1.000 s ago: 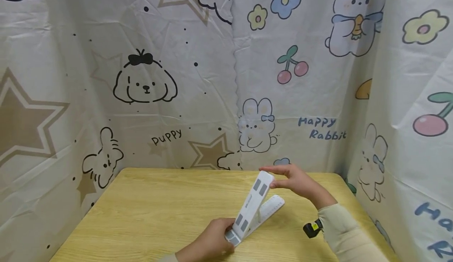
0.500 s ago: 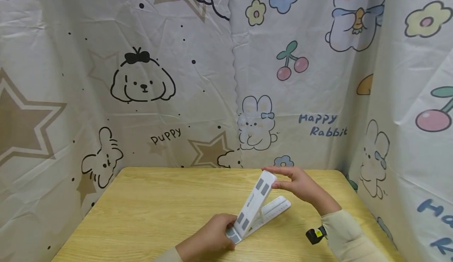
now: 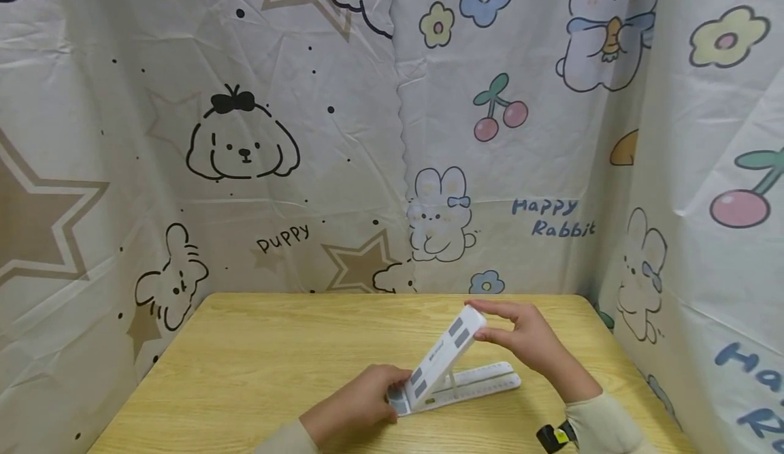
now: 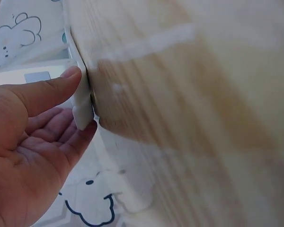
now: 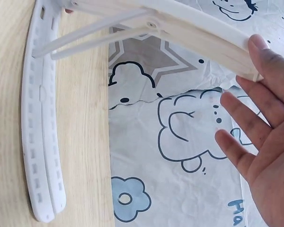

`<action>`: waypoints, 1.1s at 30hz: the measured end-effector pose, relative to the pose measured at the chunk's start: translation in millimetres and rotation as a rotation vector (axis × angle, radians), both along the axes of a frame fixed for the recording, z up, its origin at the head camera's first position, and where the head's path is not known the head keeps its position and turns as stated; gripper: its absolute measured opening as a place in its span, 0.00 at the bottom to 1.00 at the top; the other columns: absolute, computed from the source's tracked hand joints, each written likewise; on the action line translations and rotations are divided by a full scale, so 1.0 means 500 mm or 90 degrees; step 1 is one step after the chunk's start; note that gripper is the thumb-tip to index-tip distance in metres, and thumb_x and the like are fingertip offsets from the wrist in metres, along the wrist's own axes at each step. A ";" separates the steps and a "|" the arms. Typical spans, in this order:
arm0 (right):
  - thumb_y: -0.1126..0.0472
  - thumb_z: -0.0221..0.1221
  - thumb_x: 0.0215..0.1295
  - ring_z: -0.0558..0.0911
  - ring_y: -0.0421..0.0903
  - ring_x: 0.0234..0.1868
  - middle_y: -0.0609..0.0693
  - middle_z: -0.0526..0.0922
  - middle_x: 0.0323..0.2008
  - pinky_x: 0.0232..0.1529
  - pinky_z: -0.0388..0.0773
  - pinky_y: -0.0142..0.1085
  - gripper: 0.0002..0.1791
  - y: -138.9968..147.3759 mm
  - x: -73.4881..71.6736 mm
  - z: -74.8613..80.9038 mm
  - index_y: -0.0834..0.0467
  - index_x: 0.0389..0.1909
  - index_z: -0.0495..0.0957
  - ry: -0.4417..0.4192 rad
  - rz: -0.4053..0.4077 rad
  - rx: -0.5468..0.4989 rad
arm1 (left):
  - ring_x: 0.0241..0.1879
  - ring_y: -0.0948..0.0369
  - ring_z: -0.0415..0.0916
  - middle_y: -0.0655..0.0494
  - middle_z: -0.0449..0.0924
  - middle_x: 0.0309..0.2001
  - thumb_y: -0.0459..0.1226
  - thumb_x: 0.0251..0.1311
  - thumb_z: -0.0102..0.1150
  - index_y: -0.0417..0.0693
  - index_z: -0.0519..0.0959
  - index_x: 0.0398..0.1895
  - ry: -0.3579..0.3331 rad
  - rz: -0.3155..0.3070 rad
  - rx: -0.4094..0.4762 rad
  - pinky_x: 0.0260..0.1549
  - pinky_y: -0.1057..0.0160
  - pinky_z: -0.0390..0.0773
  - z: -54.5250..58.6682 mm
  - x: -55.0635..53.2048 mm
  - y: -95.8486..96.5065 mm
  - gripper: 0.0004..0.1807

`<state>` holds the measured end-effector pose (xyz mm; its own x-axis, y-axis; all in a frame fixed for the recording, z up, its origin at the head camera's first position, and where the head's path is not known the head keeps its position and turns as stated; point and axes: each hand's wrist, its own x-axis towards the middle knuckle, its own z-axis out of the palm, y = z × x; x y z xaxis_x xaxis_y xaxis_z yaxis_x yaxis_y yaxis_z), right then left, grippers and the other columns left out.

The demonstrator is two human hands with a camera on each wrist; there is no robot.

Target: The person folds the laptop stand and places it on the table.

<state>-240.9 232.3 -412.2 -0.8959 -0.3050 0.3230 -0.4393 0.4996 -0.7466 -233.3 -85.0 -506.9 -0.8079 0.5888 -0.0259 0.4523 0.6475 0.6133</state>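
Note:
A white folding laptop stand (image 3: 441, 355) with grey pads is spread in a V on the right half of the table. My left hand (image 3: 367, 399) grips its hinged end, thumb on top, as the left wrist view also shows. The free tip of the raised arm (image 5: 199, 35) is pinched between thumb and fingers of my right hand (image 3: 527, 335), whose other fingers stand extended. A thin strut (image 5: 94, 30) joins that arm to the slotted base arm (image 5: 35, 132), which slants low over the wood. The left palm hides part of the hinge.
The light wood table (image 3: 257, 359) has curtains (image 3: 343, 134) with cartoon prints close along its back and sides. A small black device with a yellow mark (image 3: 554, 435) sits at the right cuff.
The base arm has swung down from a steep slant to nearly level with the table. The raised arm has leaned right and lower, with the right hand following its tip.

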 end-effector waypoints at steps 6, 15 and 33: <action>0.46 0.74 0.55 0.78 0.54 0.66 0.42 0.82 0.61 0.65 0.71 0.66 0.31 -0.002 0.015 -0.004 0.43 0.62 0.82 0.005 -0.034 -0.001 | 0.50 0.70 0.78 0.63 0.84 0.53 0.29 0.43 0.81 0.47 0.77 0.67 -0.014 0.000 -0.024 0.54 0.67 0.81 0.001 -0.017 -0.003 0.42; 0.46 0.76 0.54 0.74 0.57 0.69 0.43 0.82 0.62 0.66 0.71 0.65 0.31 0.001 0.018 0.002 0.44 0.61 0.84 -0.068 -0.048 -0.033 | 0.52 0.69 0.78 0.63 0.84 0.54 0.27 0.43 0.80 0.49 0.78 0.67 -0.024 0.008 0.003 0.56 0.65 0.81 0.000 -0.022 -0.008 0.42; 0.48 0.72 0.61 0.80 0.53 0.62 0.44 0.82 0.62 0.58 0.81 0.44 0.30 0.018 0.032 -0.013 0.46 0.65 0.79 -0.020 -0.019 -0.024 | 0.58 0.57 0.80 0.55 0.84 0.59 0.29 0.44 0.80 0.43 0.78 0.66 -0.032 0.038 0.045 0.61 0.55 0.80 0.012 -0.022 -0.006 0.40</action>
<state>-225.0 241.4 -418.6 -0.9144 -0.2661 0.3050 -0.4004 0.4838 -0.7782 -244.3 -88.0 -500.9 -0.8400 0.5418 -0.0275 0.3818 0.6265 0.6795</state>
